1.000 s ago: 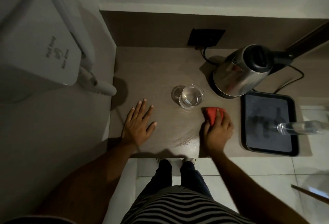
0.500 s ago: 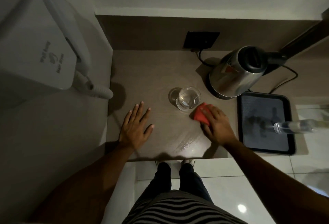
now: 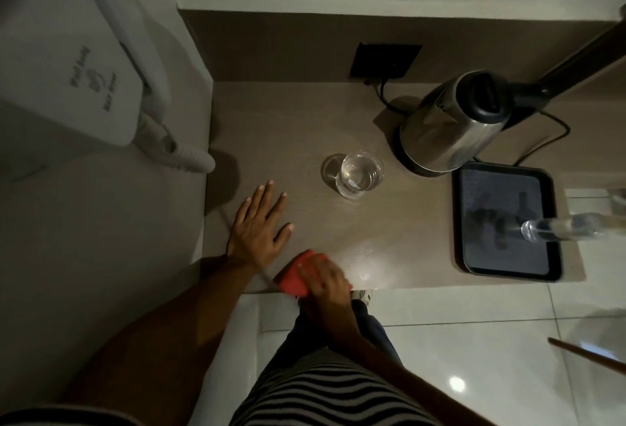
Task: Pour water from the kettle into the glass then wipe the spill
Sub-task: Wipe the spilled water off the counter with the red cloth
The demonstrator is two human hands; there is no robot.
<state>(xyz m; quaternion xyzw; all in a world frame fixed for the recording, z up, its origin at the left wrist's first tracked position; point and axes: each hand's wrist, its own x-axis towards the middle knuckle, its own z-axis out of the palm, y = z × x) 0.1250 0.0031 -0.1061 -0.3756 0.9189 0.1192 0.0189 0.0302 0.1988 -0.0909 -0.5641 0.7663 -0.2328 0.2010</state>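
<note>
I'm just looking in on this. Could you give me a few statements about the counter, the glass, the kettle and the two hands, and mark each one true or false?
1. The right hand presses a red cloth at the counter's front edge. True.
2. The glass is empty. False: it holds water.
3. The left hand lies flat and open on the counter, holding nothing. True.
4. The kettle stands on the black tray. False: it sits on the counter behind the tray.
5. The cloth touches the glass. False: they are well apart, with bare counter between them.
</note>
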